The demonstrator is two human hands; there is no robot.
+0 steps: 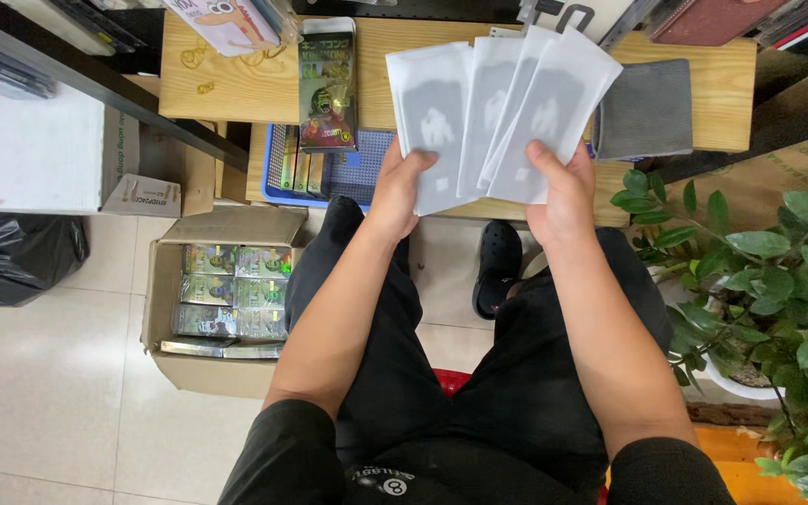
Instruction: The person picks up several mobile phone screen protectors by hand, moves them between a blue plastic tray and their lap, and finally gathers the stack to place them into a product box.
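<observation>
I hold a fan of several white translucent sleeves [493,112], each showing a grey rectangle inside, above my lap. My left hand [396,192] pinches the leftmost sleeve at its lower edge. My right hand [561,187] grips the bottoms of the other sleeves, thumb on top. Behind the fan is a low wooden table [254,89]. On it a dark green printed package [327,89] stands against a blue basket [348,173] that holds more packages.
A cardboard box [222,299] of shiny packages sits on the tiled floor at my left. A grey cloth [647,110] lies on the table's right. A potted green plant [769,290] stands at my right, a black bag [11,257] at far left.
</observation>
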